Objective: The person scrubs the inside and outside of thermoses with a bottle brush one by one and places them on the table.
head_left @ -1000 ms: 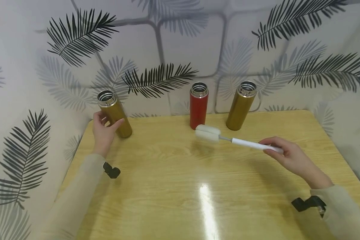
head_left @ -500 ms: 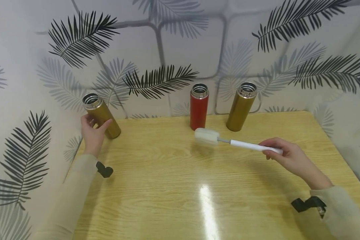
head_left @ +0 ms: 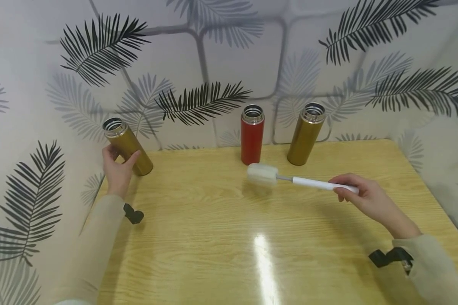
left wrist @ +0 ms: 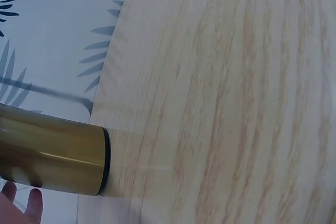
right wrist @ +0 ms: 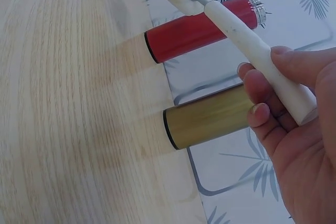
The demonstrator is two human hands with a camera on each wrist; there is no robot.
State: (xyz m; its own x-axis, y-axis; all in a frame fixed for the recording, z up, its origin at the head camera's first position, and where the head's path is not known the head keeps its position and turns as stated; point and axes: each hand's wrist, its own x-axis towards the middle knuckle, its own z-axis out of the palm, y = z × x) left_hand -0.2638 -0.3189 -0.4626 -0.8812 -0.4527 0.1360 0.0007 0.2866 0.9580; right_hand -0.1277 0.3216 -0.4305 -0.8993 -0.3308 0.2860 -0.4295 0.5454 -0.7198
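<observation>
At the table's back left, my left hand (head_left: 118,169) grips a gold thermos bottle (head_left: 131,148), thumb on one side and fingers on the other. The bottle has no lid and its steel mouth faces up; in the left wrist view only the lower body of this gold bottle (left wrist: 58,148) shows. My right hand (head_left: 370,201) holds a bottle brush (head_left: 316,183) by its white handle, thumb on top and fingers curled beneath. The pale brush head (head_left: 262,173) is held above the table, just in front of a lidless red thermos bottle (head_left: 252,142).
A second gold thermos bottle (head_left: 306,135), also lidless, stands right of the red one near the table's back edge. Behind the wooden table (head_left: 206,237) rises a wall (head_left: 240,59) with a leaf pattern. Another wall runs along the left side.
My left hand and its gold bottle have shifted left along the back of the table, mostly in the first half second. The brush head has dipped slightly; the other bottles stay put.
</observation>
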